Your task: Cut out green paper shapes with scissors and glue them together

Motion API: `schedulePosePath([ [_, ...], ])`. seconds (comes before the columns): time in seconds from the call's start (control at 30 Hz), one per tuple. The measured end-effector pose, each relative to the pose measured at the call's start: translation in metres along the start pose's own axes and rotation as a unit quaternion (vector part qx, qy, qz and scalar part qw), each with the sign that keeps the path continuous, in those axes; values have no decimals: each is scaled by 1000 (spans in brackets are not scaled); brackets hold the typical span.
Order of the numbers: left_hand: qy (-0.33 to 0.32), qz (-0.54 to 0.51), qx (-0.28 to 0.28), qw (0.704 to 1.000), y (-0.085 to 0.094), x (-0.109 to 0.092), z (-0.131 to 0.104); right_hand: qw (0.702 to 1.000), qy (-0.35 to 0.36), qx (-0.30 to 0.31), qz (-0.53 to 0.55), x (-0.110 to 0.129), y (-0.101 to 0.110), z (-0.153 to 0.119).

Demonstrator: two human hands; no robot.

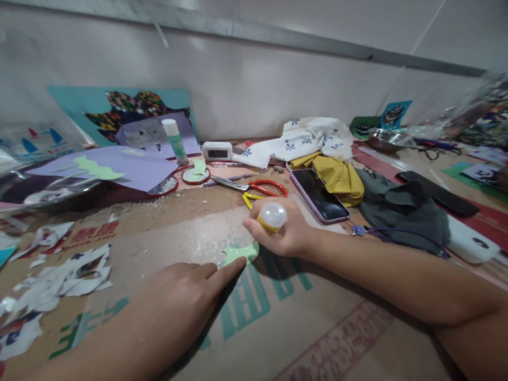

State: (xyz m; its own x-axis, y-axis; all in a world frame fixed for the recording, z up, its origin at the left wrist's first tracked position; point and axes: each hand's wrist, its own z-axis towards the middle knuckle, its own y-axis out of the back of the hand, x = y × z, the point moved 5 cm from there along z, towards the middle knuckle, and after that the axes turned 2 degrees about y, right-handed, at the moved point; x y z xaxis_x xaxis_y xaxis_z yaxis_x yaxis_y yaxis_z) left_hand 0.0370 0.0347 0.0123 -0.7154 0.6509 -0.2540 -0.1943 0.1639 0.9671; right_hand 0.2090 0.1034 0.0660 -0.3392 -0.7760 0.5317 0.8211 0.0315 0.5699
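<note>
A small light-green paper cutout (240,254) with a curved notch lies on the cardboard, its surface shiny in places. My left hand (178,296) comes in from the lower left and presses the cutout with a stretched index finger; its other fingers are partly hidden. Just beyond, my right hand (291,227) is wrapped round a glue bottle (273,216) with a translucent rounded end and a yellow band. The bottle's lower end is hidden by the hand. Scissors (254,188) with red and yellow handles lie right behind my right hand.
A phone (320,196), yellow cloth (341,177) and grey cloth (397,211) lie to the right. A glue stick (174,142) stands at the back beside a small digital clock (217,151). Purple paper (146,166) holds green cutouts; paper scraps (75,275) are scattered left.
</note>
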Motion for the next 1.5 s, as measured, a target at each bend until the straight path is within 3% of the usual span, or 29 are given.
schedulePosePath([
  [0.17,0,29,19,999,-4,1,0,997,-16,1,80,2,-1,-2],
  [0.5,13,64,65,996,-7,0,3,993,-73,86,43,-6,-16,-4],
  [0.9,26,56,91,994,-6,-1,3,994,-90,65,8,-6,-13,-3],
  [1.23,12,34,42,998,-5,1,1,998,-46,25,46,-3,-7,-3],
  [1.5,4,6,-10,1000,-5,2,-1,992,-68,84,67,-7,-16,-4],
])
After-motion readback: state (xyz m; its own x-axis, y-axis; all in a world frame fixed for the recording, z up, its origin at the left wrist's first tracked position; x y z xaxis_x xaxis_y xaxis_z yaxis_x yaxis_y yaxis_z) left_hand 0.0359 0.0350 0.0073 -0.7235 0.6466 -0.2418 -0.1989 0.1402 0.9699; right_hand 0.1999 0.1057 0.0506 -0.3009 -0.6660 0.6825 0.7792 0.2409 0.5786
